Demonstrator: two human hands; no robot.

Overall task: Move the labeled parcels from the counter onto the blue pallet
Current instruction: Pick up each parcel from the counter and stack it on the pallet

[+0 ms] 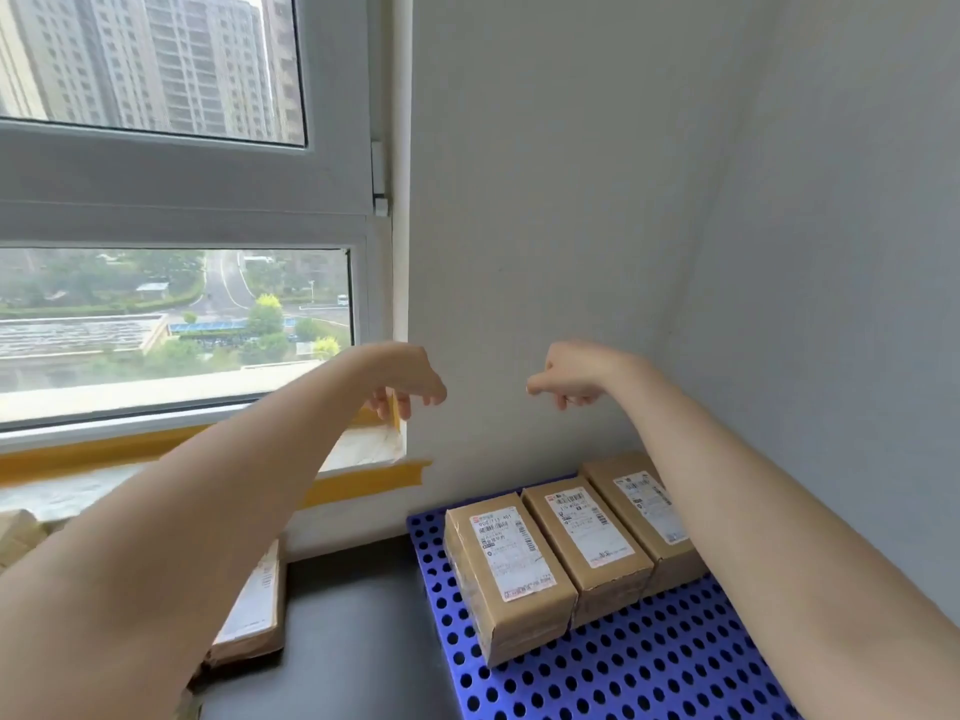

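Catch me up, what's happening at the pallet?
A person is mid-task with both arms raised; the left hand and right hand hang loosely and hold nothing. Three labeled parcels sit side by side on the blue pallet. At least one more parcel waits lower left, off the pallet.

Blue pallet (649,662): perforated plastic, round holes, flat on the dark floor at right, its far end against the wall. Left parcel (506,574): brown carton, taped, white shipping label face up, lying flat on the pallet's far-left part. Middle parcel (587,543): same type, label up, touching the left one. Right parcel (636,504): same type, label up, farthest right, partly hidden by an arm. Floor parcel (254,615): labeled carton at lower left, off the pallet, partly hidden.
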